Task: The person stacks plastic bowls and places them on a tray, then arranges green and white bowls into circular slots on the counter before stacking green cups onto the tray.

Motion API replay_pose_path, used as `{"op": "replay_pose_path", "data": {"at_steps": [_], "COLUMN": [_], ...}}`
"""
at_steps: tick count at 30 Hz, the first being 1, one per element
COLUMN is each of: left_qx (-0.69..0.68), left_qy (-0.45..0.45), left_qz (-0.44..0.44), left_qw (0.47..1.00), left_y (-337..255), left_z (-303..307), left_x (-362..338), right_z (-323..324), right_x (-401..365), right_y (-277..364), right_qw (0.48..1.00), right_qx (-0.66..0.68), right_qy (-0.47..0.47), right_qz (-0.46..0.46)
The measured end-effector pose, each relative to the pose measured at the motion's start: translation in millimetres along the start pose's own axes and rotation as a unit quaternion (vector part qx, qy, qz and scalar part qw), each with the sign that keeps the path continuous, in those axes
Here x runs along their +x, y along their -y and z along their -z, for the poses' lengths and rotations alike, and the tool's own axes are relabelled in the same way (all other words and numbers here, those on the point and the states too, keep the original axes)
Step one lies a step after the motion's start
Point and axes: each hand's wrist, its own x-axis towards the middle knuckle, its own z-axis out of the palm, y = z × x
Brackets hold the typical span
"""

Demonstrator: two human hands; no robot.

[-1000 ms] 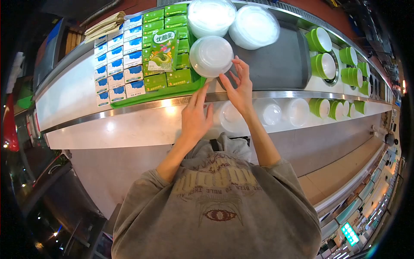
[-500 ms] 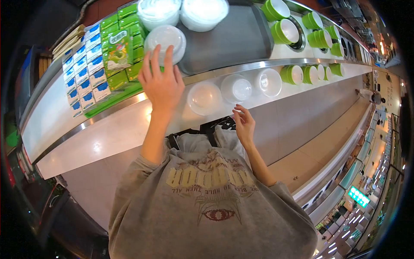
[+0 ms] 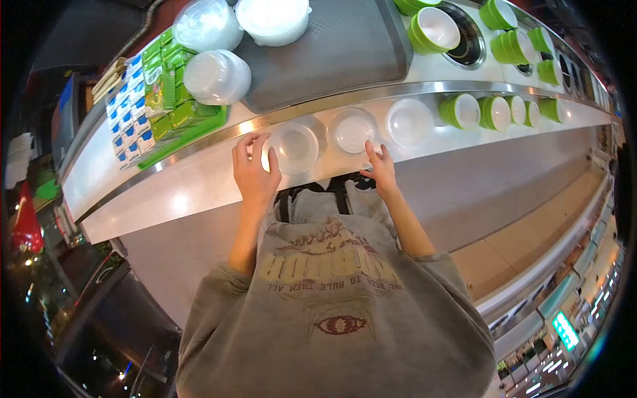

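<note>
Left hand (image 3: 254, 171) has dropped from the lidded tub (image 3: 217, 76) to the clear bowl (image 3: 295, 147) at the tabletop (image 3: 199, 192) edge, spread open against it, not gripping. Right hand (image 3: 381, 171) is open and empty beside the next bowl (image 3: 352, 130), so the work's shifted to the bowls.

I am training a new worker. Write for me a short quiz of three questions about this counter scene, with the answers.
1. Which thing lies nearest to the left hand? A) a green bowl B) a clear container C) a spoon
2. True or false: the right hand holds a green bowl.
3. Fill in: the green tray with cartons lies on the person's ____ side.
Key: 1 B; 2 false; 3 left.
</note>
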Motion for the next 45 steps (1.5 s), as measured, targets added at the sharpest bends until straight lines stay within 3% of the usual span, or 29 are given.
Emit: {"op": "replay_pose_path", "data": {"at_steps": [2, 4, 6, 9, 11, 14, 18, 20, 22, 24, 26, 29, 31, 32, 34, 35, 37, 41, 45], "left_qx": [0.057, -0.012, -0.002, 0.009, -0.265, -0.329, -0.317, -0.259, -0.257, -0.260, -0.388, -0.444, -0.441, -0.437, -0.407, -0.374, -0.364, -0.309, -0.275], "left_qy": [0.038, 0.076, 0.089, 0.143, 0.160, 0.127, 0.102, 0.130, 0.113, 0.097, 0.067, 0.073, 0.079, 0.087, 0.111, 0.131, 0.157, 0.204, 0.222], "left_qz": [0.038, 0.265, 0.315, 0.387, 0.524, 0.530, 0.526, 0.498, 0.481, 0.463, 0.440, 0.423, 0.398, 0.375, 0.344, 0.310, 0.290, 0.215, 0.132], "left_qw": [0.997, 0.961, 0.945, 0.911, 0.793, 0.771, 0.783, 0.818, 0.830, 0.842, 0.807, 0.787, 0.800, 0.813, 0.838, 0.864, 0.871, 0.904, 0.926], "left_y": [2.8, 21.6, 31.8, 36.4, 35.9, 33.2, 28.7, 19.9, 13.2, 2.9, -11.1, -36.3, -50.1, -57.7, -75.1, -83.1, -96.6, -119.5, -152.3], "left_z": [-17.1, -35.6, -57.7, -74.7, -80.9, -88.3, -82.3, -72.5, -64.1, -57.9, -51.7, -45.1, -48.7, -51.7, -58.0, -63.3, -75.4, -115.8, -158.0], "left_x": [-14.1, -34.6, -50.7, -58.8, -64.7, -75.2, -83.5, -82.6, -81.1, -75.8, -67.0, -52.5, -44.2, -40.8, -30.4, -24.0, -11.6, 6.0, 23.8], "right_z": [-7.4, -7.3, -9.4, -10.1, -1.6, 8.9, 12.5, 11.9, 11.1, 15.6, 21.3, 33.3, 44.1, 51.1, 64.9, 70.0, 77.7, 98.4, 115.4], "right_x": [7.7, 6.5, 9.6, 26.4, 27.4, 32.8, 46.3, 50.4, 56.6, 50.7, 38.3, 27.4, 19.5, 13.8, -14.1, -18.2, -25.3, -39.8, -30.2], "right_y": [8.5, 15.2, 24.3, 17.4, 20.3, 20.0, 10.9, 5.9, 0.1, 8.1, 23.3, 23.2, 11.5, 13.1, 39.2, 41.4, 48.8, 64.5, 70.2], "right_qw": [1.000, 0.998, 0.997, 0.994, 0.994, 0.987, 0.975, 0.974, 0.965, 0.963, 0.959, 0.950, 0.844, 0.843, 0.893, 0.894, 0.956, 0.973, 0.946], "right_qx": [-0.018, -0.043, -0.025, -0.056, -0.047, -0.107, -0.147, -0.151, -0.183, -0.180, -0.178, -0.229, -0.385, -0.387, -0.256, -0.259, -0.090, 0.039, 0.140], "right_qy": [0.005, -0.006, 0.046, 0.040, 0.052, 0.109, 0.158, 0.160, 0.134, 0.164, 0.192, 0.195, 0.087, 0.084, 0.192, 0.184, 0.181, 0.105, 0.021], "right_qz": [0.020, 0.037, 0.059, 0.089, 0.081, 0.046, 0.054, 0.061, 0.130, 0.117, 0.105, 0.083, 0.363, 0.363, 0.316, 0.316, 0.211, 0.203, 0.290]}}
